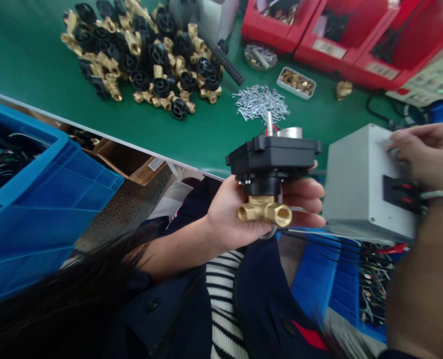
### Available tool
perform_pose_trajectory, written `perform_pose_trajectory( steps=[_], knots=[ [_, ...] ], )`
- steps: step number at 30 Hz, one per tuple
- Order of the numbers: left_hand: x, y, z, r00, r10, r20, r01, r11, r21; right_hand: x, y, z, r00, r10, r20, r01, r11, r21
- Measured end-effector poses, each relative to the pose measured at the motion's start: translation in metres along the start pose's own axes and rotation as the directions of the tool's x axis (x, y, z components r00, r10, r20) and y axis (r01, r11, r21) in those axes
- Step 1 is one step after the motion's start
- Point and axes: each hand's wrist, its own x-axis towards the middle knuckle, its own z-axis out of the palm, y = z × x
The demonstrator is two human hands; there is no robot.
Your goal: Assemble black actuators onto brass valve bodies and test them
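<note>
My left hand (228, 217) is wrapped round a motorized valve (275, 154), a flat black housing on top of a brass body with threaded ports. It is held upright in front of my chest, with a metal stem and a silver round part on its top. At the right, my right hand (430, 154) is at the face of a grey metal box (350, 174), its fingers pinched together. Whatever is between those fingertips is blurred, perhaps a small knob. Below them a black fitting (398, 194) with red marks sits on the box.
Brass valves with black caps (157, 60) are heaped on the green table (191, 132). Nearby lie a pile of small silver metal pieces (260, 102), a tray of brass parts (296, 83) and red bins (333, 50). A blue crate (57, 199) stands left.
</note>
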Motion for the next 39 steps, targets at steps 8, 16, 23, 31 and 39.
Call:
perform_pose_trajectory(
  steps=[8, 16, 23, 31, 39],
  knots=[
    [-0.003, -0.003, -0.001, 0.996, 0.034, 0.078, -0.036, 0.999, 0.022, -0.006, -0.018, -0.003, 0.989, 0.147, 0.0, -0.146, 0.981, 0.132],
    [-0.001, -0.004, 0.006, 0.995, 0.102, -0.02, -0.098, 0.985, 0.142, -0.006, -0.017, -0.004, 0.988, 0.152, 0.022, -0.154, 0.975, 0.161],
    [0.0, -0.012, 0.018, 0.933, 0.198, -0.302, -0.124, 0.961, 0.248, -0.008, -0.023, -0.006, 0.987, 0.159, 0.023, -0.161, 0.974, 0.157],
    [-0.002, -0.01, 0.02, 0.944, 0.133, -0.302, -0.063, 0.971, 0.229, -0.004, -0.018, -0.007, 0.985, 0.138, 0.108, -0.15, 0.982, 0.111],
    [-0.003, -0.008, 0.019, 0.889, 0.391, -0.239, -0.27, 0.869, 0.415, -0.067, -0.043, -0.068, 0.929, -0.337, 0.152, 0.301, 0.928, 0.222]
  ],
)
